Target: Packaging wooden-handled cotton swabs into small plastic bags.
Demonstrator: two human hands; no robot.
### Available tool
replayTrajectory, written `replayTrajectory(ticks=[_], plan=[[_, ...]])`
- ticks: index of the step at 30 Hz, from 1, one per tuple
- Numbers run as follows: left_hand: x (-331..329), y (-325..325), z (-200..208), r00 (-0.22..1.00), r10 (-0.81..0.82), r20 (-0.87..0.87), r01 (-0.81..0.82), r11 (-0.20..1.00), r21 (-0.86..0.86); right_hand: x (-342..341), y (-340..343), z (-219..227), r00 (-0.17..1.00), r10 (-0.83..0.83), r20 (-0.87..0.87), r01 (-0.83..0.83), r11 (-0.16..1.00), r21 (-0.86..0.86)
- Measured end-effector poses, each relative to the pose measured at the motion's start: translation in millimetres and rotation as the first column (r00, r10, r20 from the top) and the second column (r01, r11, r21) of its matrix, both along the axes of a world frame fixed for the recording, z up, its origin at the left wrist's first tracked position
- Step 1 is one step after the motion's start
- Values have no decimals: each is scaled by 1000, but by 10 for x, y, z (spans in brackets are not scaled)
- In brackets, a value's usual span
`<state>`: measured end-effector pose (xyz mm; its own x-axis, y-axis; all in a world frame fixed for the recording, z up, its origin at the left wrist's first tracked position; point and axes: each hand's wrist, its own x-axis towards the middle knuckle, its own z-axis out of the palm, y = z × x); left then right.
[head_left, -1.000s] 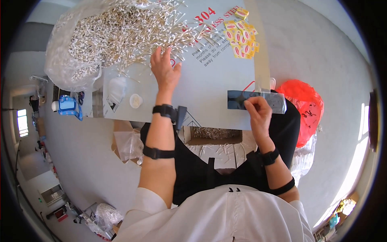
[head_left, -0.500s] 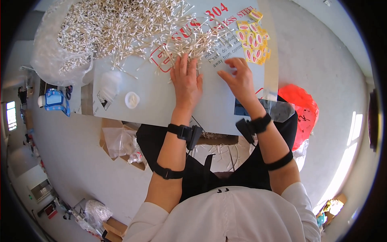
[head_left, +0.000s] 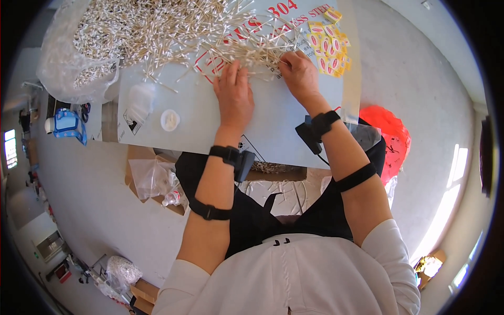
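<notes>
A loose spread of cotton swabs (head_left: 257, 51) lies on the table in front of my hands, joined to a large heap of swabs (head_left: 142, 31) at the far left. My left hand (head_left: 234, 100) is open, palm down, its stretched fingertips at the near edge of the spread. At the right end of the same swabs is my right hand (head_left: 301, 76), its fingers curled and thumb and forefinger drawn together. Whether swabs are pinched between them is hidden. Some swabs between the hands are blurred.
Small yellow-and-white packets (head_left: 329, 47) lie at the table's right. A clear plastic bag (head_left: 58, 79) surrounds the heap's left side. Nearer me are a small white round tub (head_left: 170, 120) and a translucent plastic container (head_left: 140, 102). A red bag (head_left: 386, 139) stands beyond the table's right edge.
My right hand has moved forward and left to the swabs, its fingers closing. My left hand has shifted slightly left. The nearby swabs have spread and turned more sideways.
</notes>
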<state>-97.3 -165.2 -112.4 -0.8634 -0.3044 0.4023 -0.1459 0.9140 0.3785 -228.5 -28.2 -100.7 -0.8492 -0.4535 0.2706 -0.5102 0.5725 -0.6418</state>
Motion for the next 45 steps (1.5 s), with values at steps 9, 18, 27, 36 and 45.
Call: replayTrajectory(ticks=[9, 18, 27, 36, 45], plan=[[109, -21, 203, 995, 81, 65, -82, 996, 25, 191, 412, -39, 992, -82, 92, 91, 991, -97], [616, 545, 121, 970, 58, 234, -58, 998, -8, 112, -117, -46, 978, -165, -130, 186, 967, 174], [337, 919, 98, 994, -108, 15, 106, 989, 99, 451, 565, -144, 982, -53, -179, 35, 994, -99], [493, 1087, 176, 997, -79, -3, 79, 997, 24, 712, 841, 44, 976, 156, 148, -132, 978, -163], [336, 970, 127, 984, -114, 135, 120, 992, -35, 268, 1303, 272, 841, 487, 234, -498, 867, -18]])
